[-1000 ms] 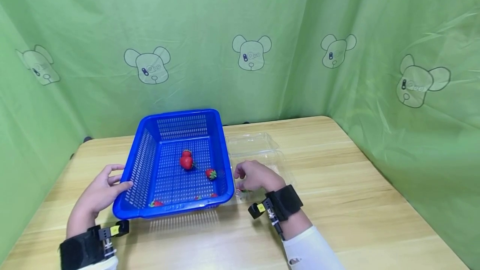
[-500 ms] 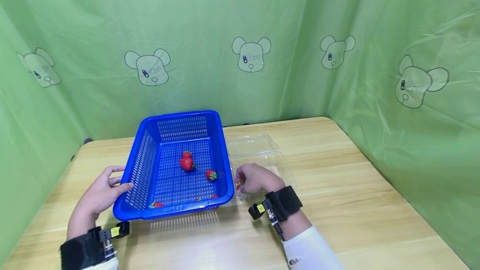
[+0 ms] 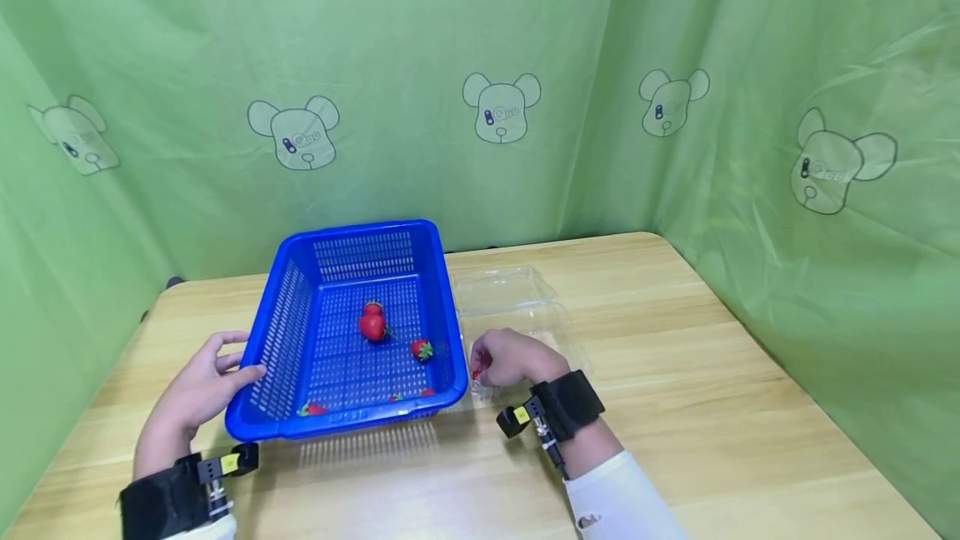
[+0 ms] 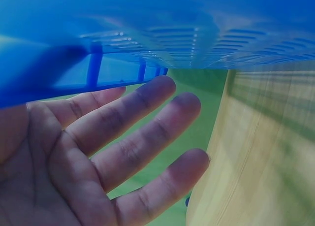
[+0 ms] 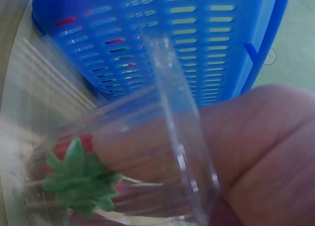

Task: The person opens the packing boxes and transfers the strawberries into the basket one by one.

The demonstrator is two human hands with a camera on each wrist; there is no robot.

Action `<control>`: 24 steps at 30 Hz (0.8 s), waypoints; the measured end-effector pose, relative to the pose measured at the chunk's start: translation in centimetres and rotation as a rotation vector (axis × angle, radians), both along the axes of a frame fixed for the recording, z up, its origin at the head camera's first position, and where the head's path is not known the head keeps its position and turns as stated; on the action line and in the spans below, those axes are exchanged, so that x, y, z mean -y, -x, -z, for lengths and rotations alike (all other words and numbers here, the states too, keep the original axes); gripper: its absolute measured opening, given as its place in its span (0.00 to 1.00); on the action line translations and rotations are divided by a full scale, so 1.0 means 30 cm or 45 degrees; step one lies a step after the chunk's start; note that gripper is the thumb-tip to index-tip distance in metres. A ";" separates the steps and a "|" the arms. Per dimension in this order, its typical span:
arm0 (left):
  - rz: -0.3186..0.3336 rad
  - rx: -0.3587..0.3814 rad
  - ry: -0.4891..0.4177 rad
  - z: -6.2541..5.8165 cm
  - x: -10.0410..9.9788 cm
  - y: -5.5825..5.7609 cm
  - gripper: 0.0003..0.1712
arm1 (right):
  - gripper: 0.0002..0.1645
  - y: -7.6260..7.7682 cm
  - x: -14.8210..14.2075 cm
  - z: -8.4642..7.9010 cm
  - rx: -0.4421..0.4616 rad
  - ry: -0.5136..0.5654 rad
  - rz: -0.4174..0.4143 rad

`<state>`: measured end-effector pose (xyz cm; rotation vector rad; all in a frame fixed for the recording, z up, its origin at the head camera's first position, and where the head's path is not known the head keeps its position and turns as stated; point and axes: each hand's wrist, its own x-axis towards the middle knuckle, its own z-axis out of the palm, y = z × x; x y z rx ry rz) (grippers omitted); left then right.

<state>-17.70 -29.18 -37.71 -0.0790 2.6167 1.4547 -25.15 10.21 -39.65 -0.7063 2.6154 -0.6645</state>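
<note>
My left hand (image 3: 197, 382) is at the left rim of a blue plastic basket (image 3: 270, 307). Its thumb lies over the rim while the other fingers extend along the outside, fairly straight in the left wrist view. To the basket's right, my right hand (image 3: 513, 355) reaches into a clear plastic clamshell box (image 3: 553, 319). It pinches a strawberry (image 5: 81, 179) low inside, whose green leaves show through the clear wall (image 5: 172, 113) in the right wrist view. Two strawberries (image 3: 372, 326) touch mid-basket; another strawberry (image 3: 422, 349) sits right of them.
More strawberries, one of them this strawberry (image 3: 312, 409), lie partly hidden behind the basket's near wall. The clamshell's lid (image 3: 498, 287) lies folded back. Beneath everything is a wooden table (image 3: 675, 373), with a green curtain (image 3: 405, 107) behind and at the sides.
My right fingers have drawn closer together around the strawberry in the clamshell. The left hand, the basket and the strawberries in it stay where they were.
</note>
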 end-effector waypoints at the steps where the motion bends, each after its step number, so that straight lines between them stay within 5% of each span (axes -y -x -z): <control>1: 0.000 -0.002 -0.001 0.000 0.000 0.001 0.35 | 0.09 0.001 0.001 -0.001 -0.001 -0.001 0.000; 24: -0.001 -0.004 -0.003 -0.008 -0.002 0.001 0.35 | 0.09 0.013 -0.002 0.002 -0.078 0.024 0.013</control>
